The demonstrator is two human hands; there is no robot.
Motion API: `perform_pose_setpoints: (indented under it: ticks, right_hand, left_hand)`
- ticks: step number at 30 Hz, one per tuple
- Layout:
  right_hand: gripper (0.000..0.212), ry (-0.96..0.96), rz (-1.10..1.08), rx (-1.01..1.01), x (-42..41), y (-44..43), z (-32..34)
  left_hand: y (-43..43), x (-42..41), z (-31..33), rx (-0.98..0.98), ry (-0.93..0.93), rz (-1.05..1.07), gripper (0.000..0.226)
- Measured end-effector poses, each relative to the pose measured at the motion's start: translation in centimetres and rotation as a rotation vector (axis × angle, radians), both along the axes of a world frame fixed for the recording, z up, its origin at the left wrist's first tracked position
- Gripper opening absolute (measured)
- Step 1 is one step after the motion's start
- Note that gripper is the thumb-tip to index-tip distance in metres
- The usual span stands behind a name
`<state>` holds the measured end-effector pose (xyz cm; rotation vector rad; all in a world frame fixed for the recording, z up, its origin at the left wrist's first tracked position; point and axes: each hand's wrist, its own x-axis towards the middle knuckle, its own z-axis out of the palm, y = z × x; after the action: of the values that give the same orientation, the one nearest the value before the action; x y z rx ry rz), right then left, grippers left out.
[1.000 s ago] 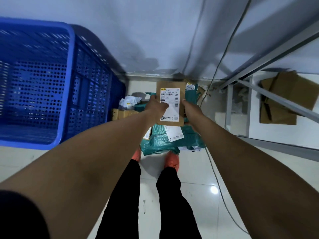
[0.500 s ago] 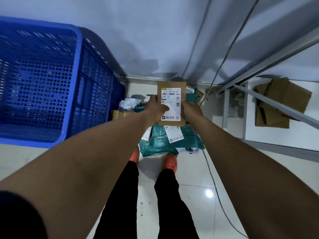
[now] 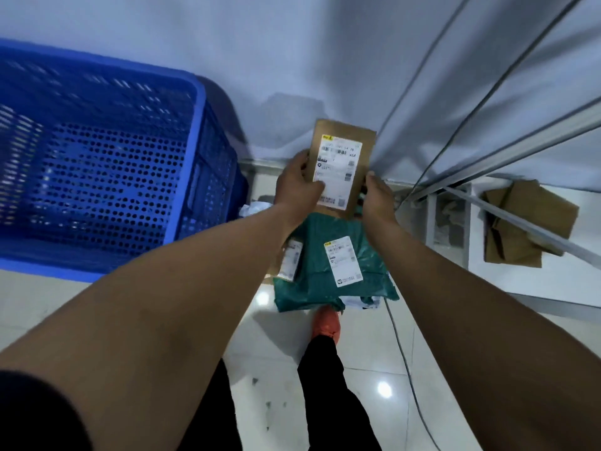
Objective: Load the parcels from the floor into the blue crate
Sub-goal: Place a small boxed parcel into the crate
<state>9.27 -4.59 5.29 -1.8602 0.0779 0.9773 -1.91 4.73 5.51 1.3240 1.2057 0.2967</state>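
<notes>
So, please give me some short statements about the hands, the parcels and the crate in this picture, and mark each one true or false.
1. Both hands hold the brown parcel: the left hand on its left edge, the right hand on its lower right edge. True.
2. The brown parcel already lies inside the blue crate. False: it is held up to the right of the crate, outside it.
3. A green parcel with a white label lies on the floor below the hands. True.
4. The visible part of the crate is full of parcels. False: no parcel shows in it.
5. The held parcel has no label. False: a white label covers much of its face.
</notes>
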Motion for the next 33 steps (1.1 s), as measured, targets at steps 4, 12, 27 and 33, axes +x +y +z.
perform_pose_setpoints:
  ticks: [4, 12, 27, 33]
  right_hand:
    - [0.04, -0.199, -0.246, 0.077, -4.8, 5.1, 4.5]
    - [0.043, -0.261, -0.194, 0.065, -18.3, 15.3, 12.7]
    - [0.036, -0.023, 0.19, -0.084, -39.3, 32.3, 3.0]
    - [0.046, 0.123, 0.249, -0.197, -44.0, 40.8, -5.6]
  left_hand:
    - [4.1, -5.3, 4.3, 0.11, -0.101, 0.014, 0.057]
    - [12.9, -18.6, 11.1, 0.251, -0.038, -0.02, 0.048]
    - [30.6, -39.8, 4.6, 0.137, 0.254, 0.02, 0.047]
    - [39.3, -45.1, -3.2, -0.016, 0.326, -0.068, 0.045]
